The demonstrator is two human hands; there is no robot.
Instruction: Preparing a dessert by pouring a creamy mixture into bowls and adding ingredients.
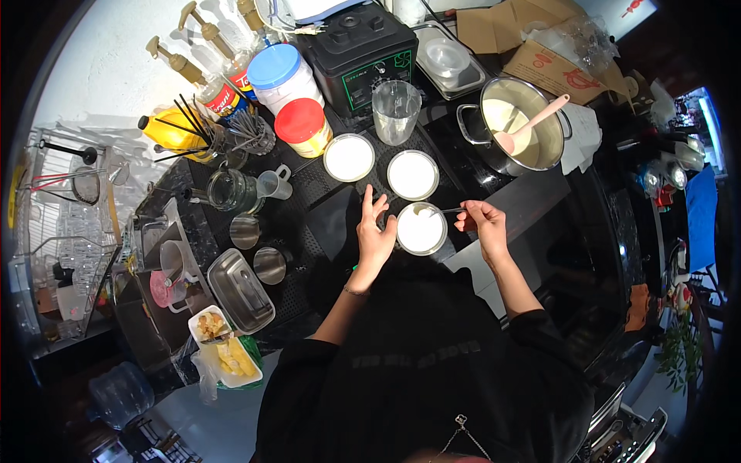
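Note:
Three round containers filled with a white substance stand on the dark counter: the nearest container (421,232), the middle container (413,175) and the far container (349,157). My right hand (485,226) pinches the dark handle of a small utensil (444,212), whose tip rests in the white contents of the nearest container. What kind of utensil it is cannot be told. My left hand (375,231) is beside that container's left side, fingers spread, holding nothing. Behind the containers stands a clear, cloudy pitcher (396,113).
A steel pot (524,156) with a pink spatula (538,121) stands at the right. Left are a glass jar (231,191), a measuring cup (275,184), steel cups (270,265) and a steel tray (241,292). A red-lidded tub (301,121) and black blender base (359,52) stand behind.

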